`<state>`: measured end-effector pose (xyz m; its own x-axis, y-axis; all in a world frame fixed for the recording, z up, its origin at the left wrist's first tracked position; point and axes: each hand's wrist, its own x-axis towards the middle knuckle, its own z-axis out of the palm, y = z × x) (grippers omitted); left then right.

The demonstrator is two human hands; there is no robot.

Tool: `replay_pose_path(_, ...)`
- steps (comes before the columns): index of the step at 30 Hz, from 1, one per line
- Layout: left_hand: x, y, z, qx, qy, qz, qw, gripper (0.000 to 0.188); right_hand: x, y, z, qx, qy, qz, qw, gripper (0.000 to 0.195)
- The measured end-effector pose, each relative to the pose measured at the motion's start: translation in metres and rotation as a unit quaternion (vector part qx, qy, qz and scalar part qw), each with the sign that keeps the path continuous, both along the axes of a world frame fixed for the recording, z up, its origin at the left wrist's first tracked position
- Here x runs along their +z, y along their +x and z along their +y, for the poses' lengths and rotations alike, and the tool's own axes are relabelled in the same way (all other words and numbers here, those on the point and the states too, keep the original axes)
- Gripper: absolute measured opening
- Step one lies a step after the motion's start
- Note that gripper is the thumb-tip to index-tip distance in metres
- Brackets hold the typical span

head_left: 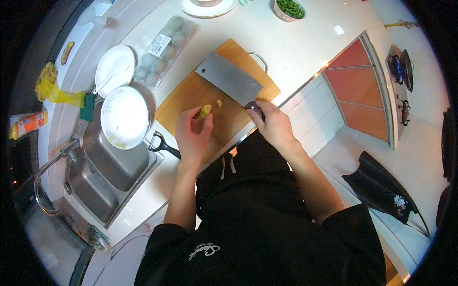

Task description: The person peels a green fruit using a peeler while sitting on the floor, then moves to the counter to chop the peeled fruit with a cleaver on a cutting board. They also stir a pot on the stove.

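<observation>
My left hand (194,130) pinches a short piece of peeled root, probably ginger (205,111), between thumb and fingers above the wooden cutting board (179,107). Beside it on the board lies a small pale slice (219,103). My right hand (273,121) is closed around the dark handle (254,109) of a cleaver. Its broad steel blade (229,79) lies over the upper part of the board, pointing away to the upper left, apart from the ginger. A metal loop handle (261,59) sticks out from the board's far right side.
At my left, a white bowl (124,116) sits over the edge of a steel sink (114,168), with a peeler (164,146) near it. Beyond are a plate with a spoon (114,68) and a plastic egg carton (166,52). Chopped greens fill a bowl (284,15) at the back.
</observation>
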<state>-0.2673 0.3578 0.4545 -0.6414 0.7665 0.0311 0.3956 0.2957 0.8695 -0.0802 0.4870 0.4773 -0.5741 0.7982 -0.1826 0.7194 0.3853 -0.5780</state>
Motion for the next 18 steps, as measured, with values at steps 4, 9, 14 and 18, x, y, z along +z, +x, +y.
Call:
replay_pose_path(4,0.030,0.000,-0.015,0.015,0.099,-0.052,0.994,0.029,0.001,-0.006,-0.004,-0.066,-0.128,0.045,0.989,0.036)
replay_pose_path(9,0.039,0.001,-0.022,0.016,0.147,-0.139,0.979,0.029,0.009,-0.010,-0.020,-0.119,-0.304,0.172,0.929,0.033)
replay_pose_path(14,0.026,0.003,-0.006,0.055,-0.018,-0.225,0.973,0.021,0.030,-0.015,-0.037,-0.102,-0.386,0.244,0.884,0.037)
replay_pose_path(18,0.004,-0.011,0.004,-0.043,-0.142,-0.057,0.987,0.018,0.035,-0.012,-0.042,-0.067,-0.418,0.203,0.883,0.038)
